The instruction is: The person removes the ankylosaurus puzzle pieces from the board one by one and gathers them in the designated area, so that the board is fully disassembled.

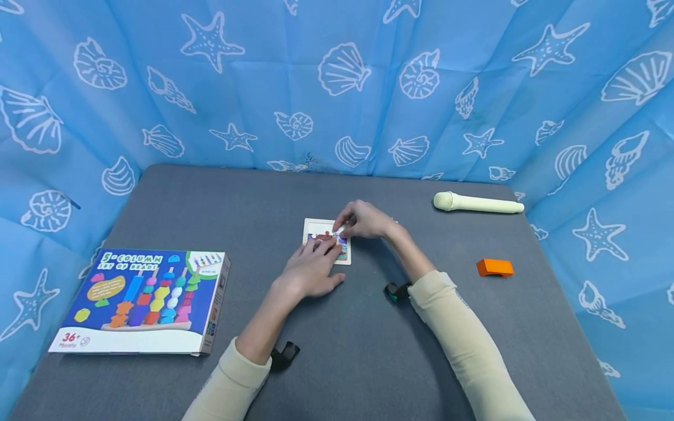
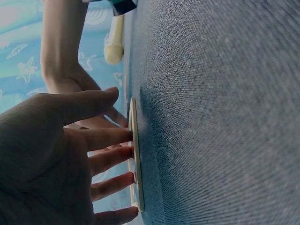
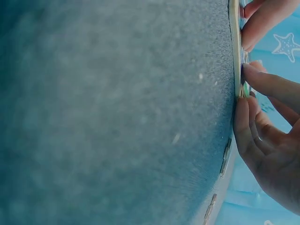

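Note:
A small picture puzzle with a pale wooden frame point(image 1: 312, 224) lies flat on the grey table. My left hand point(image 1: 310, 275) rests its straight, spread fingertips on the puzzle's lower part, with the thumb off to the right side. In the left wrist view those fingers point(image 2: 110, 159) meet the thin board point(image 2: 140, 187) along its edge. At the puzzle's upper right, my right hand point(image 1: 368, 220) pinches a small whitish-blue puzzle piece point(image 1: 340, 230) between thumb and fingers. The right wrist view shows the right hand point(image 3: 269, 126) close against the board's edge; its fingers partly hide the piece.
A bead-set box point(image 1: 142, 301) lies on the left. To the right are an orange arch-shaped block point(image 1: 495, 268) and, farther back, a cream toy microphone point(image 1: 479, 203). Blue shell-patterned curtains point(image 1: 316, 88) stand behind and beside the table point(image 1: 368, 362).

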Available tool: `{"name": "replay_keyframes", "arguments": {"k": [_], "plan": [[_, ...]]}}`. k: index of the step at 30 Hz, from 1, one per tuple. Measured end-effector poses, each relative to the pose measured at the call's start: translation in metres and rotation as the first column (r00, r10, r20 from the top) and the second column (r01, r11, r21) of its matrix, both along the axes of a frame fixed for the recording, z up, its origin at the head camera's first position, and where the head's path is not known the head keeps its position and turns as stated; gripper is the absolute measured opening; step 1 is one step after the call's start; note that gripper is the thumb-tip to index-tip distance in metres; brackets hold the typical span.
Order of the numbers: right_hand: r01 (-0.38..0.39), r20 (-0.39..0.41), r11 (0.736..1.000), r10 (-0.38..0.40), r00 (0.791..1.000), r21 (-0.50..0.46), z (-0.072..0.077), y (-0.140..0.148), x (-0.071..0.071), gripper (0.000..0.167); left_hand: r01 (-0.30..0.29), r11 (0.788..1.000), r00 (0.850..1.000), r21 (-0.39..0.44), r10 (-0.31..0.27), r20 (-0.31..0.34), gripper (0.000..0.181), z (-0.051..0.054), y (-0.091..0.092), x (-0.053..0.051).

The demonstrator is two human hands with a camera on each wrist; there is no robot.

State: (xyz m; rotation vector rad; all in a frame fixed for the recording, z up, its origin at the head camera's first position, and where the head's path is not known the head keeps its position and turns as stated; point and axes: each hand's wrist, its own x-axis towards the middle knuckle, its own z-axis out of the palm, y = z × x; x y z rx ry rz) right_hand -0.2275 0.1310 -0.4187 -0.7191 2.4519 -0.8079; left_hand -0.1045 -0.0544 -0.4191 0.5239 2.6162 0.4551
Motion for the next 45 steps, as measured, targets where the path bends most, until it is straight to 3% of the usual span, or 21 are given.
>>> {"name": "replay_keyframes", "arguments": {"k": [5,12,21,38,45], "plan": [[0.05,-0.024,0.997,-0.051,0.998,-0.052,0.0,0.0,0.002,0.017,0.0,1.0,1.0,-0.006,0.0,-0.006,0.071,0.0,0.0,0.001],[0.091,0.033,0.98,-0.086,0.996,-0.179,-0.001,0.007,0.005,0.024,0.001,1.0,1.0,-0.002,-0.001,-0.006,0.071,0.0,-0.001,0.001],[0.134,0.099,0.966,-0.114,0.989,-0.221,0.005,0.033,0.008,0.026,-0.002,1.0,1.0,0.009,0.002,-0.005,0.071,0.001,-0.002,0.001],[0.239,0.071,0.954,-0.23,0.971,-0.183,0.015,0.111,0.006,0.03,0.002,1.0,1.0,0.021,-0.002,-0.018,0.07,0.0,-0.002,0.003],[0.3,0.017,0.949,-0.3,0.954,-0.098,0.014,0.136,0.003,0.03,0.004,1.0,1.0,0.027,-0.004,-0.026,0.07,0.0,-0.002,0.004]]}}
